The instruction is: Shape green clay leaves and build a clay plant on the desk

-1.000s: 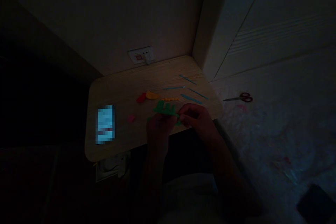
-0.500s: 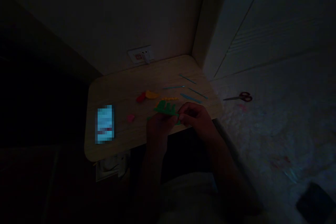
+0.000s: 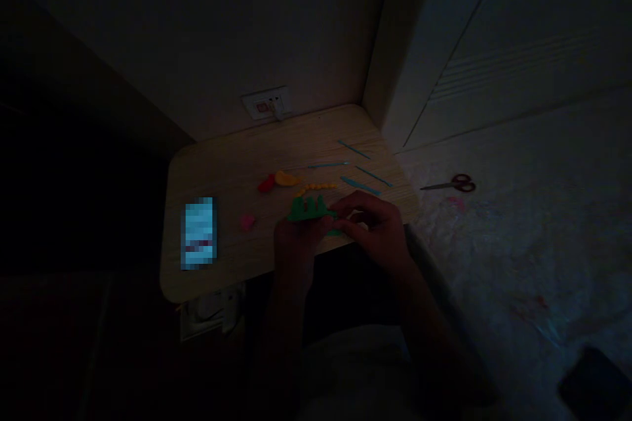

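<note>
A green modelling-clay piece (image 3: 309, 210) with several upright prongs rests in my left hand (image 3: 297, 237), whose fingers are closed around its lower side. My right hand (image 3: 375, 220) pinches the right end of the same piece between thumb and fingers. Both hands are over the front edge of the small wooden table (image 3: 217, 174). Just behind the green piece lies a curved string of orange clay beads (image 3: 318, 187). More green clay (image 3: 334, 232) shows below the fingertips, partly hidden. The light is dim, so finger detail is hard to see.
Red clay (image 3: 266, 183), orange clay (image 3: 286, 178) and pink clay (image 3: 247, 221) lie on the table. A lit phone (image 3: 198, 233) is at the left. Thin blue tools (image 3: 360, 185) lie at the right. Scissors (image 3: 459, 183) rest on the pale surface beyond. A wall socket (image 3: 266, 104) is behind.
The green piece has tilted and dropped slightly, uncovering more of the orange bead string. My right hand has shifted a little to the right, its fingers slightly more spread. The view has moved slightly.
</note>
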The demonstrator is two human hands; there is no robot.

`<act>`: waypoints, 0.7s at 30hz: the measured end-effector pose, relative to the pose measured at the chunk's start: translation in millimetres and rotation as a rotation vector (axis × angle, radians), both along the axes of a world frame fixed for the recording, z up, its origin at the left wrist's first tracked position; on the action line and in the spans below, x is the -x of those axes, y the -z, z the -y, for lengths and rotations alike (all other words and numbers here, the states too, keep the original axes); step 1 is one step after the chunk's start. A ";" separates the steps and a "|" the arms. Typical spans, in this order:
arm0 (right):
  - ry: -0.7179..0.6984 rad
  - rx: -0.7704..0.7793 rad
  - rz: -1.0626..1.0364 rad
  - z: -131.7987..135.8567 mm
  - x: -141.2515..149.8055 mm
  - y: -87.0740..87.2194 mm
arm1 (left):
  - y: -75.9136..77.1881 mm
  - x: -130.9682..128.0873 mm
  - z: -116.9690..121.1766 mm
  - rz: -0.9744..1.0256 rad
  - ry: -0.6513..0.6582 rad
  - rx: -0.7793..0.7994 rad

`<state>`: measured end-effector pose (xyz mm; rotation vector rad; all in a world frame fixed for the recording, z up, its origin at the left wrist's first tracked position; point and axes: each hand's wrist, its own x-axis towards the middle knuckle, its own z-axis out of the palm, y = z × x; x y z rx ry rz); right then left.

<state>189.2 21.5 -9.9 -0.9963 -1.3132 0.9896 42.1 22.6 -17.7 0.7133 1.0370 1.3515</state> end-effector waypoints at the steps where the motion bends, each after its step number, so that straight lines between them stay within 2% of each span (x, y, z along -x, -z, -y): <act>1: 0.010 -0.030 0.026 -0.3 0.6 -0.3 | -0.1 0.6 -0.5 -0.003 -0.007 -0.002; 7: 0.064 -0.156 0.105 -1.2 2.2 1.6 | -3.6 3.8 -2.4 -0.008 -0.026 -0.026; 14: 0.081 -0.081 0.108 0.0 4.2 -3.9 | -2.5 2.9 -2.1 -0.087 -0.121 -0.059; 21: 0.124 -0.128 0.166 0.3 4.6 -4.4 | 2.1 3.6 -3.0 -0.142 -0.136 -0.052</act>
